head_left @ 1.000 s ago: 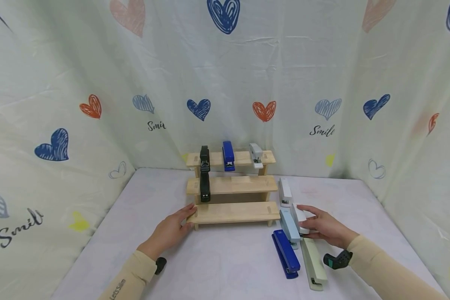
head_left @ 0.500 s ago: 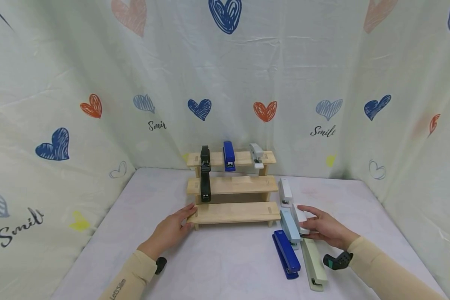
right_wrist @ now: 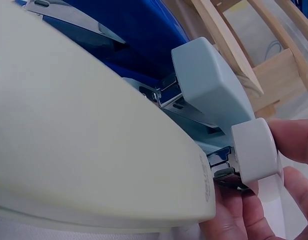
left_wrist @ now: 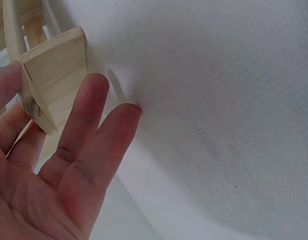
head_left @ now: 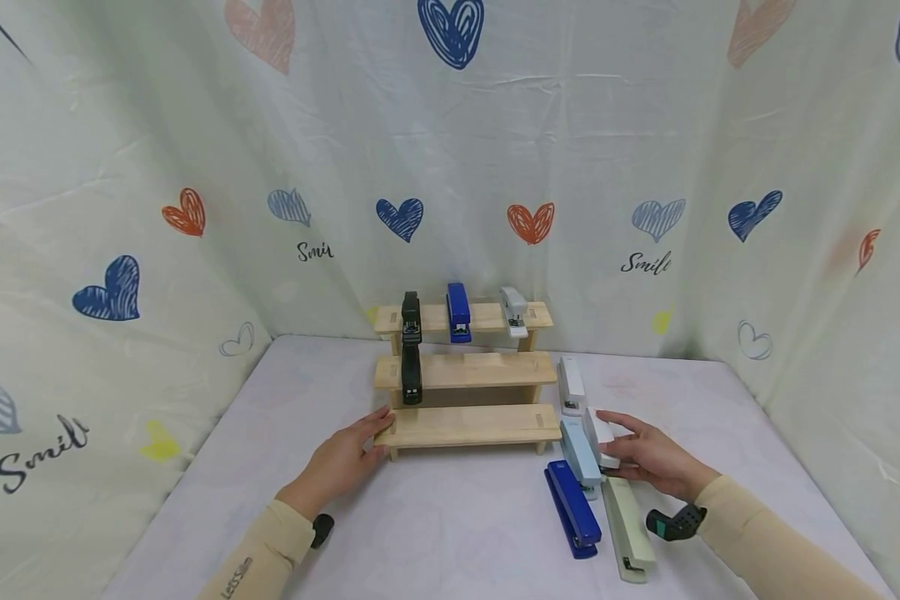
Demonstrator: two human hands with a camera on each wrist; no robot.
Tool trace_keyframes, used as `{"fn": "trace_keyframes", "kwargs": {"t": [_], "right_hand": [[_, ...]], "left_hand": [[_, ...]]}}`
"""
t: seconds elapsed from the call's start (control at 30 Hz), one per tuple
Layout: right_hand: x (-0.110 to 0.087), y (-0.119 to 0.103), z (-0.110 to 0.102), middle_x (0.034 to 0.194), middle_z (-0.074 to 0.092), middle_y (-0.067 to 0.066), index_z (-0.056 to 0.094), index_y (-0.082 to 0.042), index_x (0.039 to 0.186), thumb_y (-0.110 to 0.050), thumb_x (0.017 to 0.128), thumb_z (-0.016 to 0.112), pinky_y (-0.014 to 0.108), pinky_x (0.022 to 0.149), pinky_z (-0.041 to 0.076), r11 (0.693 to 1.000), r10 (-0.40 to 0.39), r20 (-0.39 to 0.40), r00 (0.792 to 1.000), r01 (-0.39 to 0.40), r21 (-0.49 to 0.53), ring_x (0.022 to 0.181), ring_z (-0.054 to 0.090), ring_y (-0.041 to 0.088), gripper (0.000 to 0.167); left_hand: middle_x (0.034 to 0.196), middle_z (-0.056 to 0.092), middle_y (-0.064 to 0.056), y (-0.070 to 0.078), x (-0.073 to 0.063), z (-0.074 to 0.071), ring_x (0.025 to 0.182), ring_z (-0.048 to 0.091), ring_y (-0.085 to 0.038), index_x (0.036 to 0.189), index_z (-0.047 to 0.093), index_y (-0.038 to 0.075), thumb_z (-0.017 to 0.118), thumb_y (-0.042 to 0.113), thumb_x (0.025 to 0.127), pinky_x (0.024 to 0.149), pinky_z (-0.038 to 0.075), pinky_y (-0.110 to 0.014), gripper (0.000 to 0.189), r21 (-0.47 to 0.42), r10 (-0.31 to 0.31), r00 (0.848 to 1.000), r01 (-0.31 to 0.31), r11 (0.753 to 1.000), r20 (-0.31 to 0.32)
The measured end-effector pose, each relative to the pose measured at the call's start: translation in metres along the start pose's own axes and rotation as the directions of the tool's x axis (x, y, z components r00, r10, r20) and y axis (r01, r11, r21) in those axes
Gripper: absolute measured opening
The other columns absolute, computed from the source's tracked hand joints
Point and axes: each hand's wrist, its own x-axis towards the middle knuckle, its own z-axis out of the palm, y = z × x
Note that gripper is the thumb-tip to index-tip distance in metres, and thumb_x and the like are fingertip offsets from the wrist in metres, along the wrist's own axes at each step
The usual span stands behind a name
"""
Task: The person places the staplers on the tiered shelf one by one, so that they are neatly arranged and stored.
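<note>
My left hand (head_left: 342, 457) pinches the left end of the lowest step of a three-step wooden rack (head_left: 468, 427); in the left wrist view the thumb lies on one face of the plank (left_wrist: 61, 62) with fingers behind it, two others extended. On the right, my right hand (head_left: 654, 454) holds a white stapler (head_left: 597, 432) between thumb and fingers. Beside it lie a light blue stapler (head_left: 581, 452), a dark blue stapler (head_left: 572, 508) and a long pale green stapler (head_left: 627, 527). In the right wrist view the pale green stapler (right_wrist: 94, 130) covers much of the foreground.
Another white stapler (head_left: 570, 383) lies behind the held one, by the rack's right side. The top step carries a black stapler (head_left: 410, 315), a blue stapler (head_left: 457, 312) and a light grey stapler (head_left: 512, 310). A second black stapler (head_left: 411, 375) stands on the middle step.
</note>
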Motion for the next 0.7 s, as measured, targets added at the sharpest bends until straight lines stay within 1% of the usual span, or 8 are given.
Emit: {"fn": "trace_keyframes", "kwargs": {"t": [0.1,0.27,0.43,0.57,0.7], "right_hand": [[0.000,0.000,0.000,0.151,0.024,0.034,0.021,-0.009,0.159,-0.008,0.099,0.061,0.051,0.091,0.052,1.000,0.010,-0.010,1.000,-0.010,0.004,0.114,0.057,0.036,0.072],[-0.002,-0.001,0.000,0.149,0.026,0.034,0.021,-0.008,0.159,-0.009,0.098,0.062,0.051,0.091,0.052,1.000,0.001,-0.012,1.000,-0.001,0.012,0.111,0.058,0.033,0.073],[-0.004,-0.002,-0.002,0.149,0.024,0.035,0.020,-0.008,0.159,-0.006,0.099,0.059,0.052,0.092,0.051,0.999,-0.010,-0.009,1.000,0.010,0.030,0.117,0.056,0.038,0.072],[-0.008,-0.005,-0.006,0.150,0.022,0.036,0.020,-0.008,0.159,-0.008,0.099,0.060,0.051,0.092,0.051,1.000,-0.021,-0.010,1.000,0.021,0.016,0.123,0.052,0.043,0.073],[-0.012,-0.011,-0.010,0.151,0.023,0.034,0.022,-0.009,0.159,-0.011,0.098,0.062,0.049,0.091,0.052,0.999,-0.046,-0.020,0.999,0.046,-0.018,0.122,0.052,0.042,0.073]], "left_hand": [[0.155,0.041,-0.001,0.000,0.000,0.000,0.135,0.046,-0.031,0.145,0.054,0.011,0.071,0.021,0.095,0.097,0.047,-0.052,0.054,0.000,0.000,1.000,0.000,1.000,0.001],[0.155,0.042,-0.002,0.002,-0.001,0.000,0.135,0.045,-0.031,0.145,0.054,0.010,0.071,0.020,0.095,0.099,0.046,-0.052,0.054,-0.005,0.001,1.000,-0.001,1.000,0.000],[0.155,0.042,-0.001,0.002,0.000,-0.001,0.135,0.046,-0.031,0.146,0.053,0.011,0.070,0.021,0.096,0.099,0.045,-0.052,0.054,0.002,-0.001,1.000,0.001,1.000,-0.001],[0.155,0.042,-0.001,0.001,0.000,0.000,0.135,0.046,-0.031,0.146,0.053,0.012,0.070,0.022,0.096,0.099,0.045,-0.053,0.054,0.011,-0.003,1.000,0.003,1.000,-0.001],[0.155,0.042,-0.001,0.000,0.000,0.000,0.135,0.046,-0.031,0.146,0.053,0.012,0.070,0.022,0.096,0.099,0.045,-0.052,0.054,0.015,0.001,1.000,-0.001,1.000,-0.003]]}}
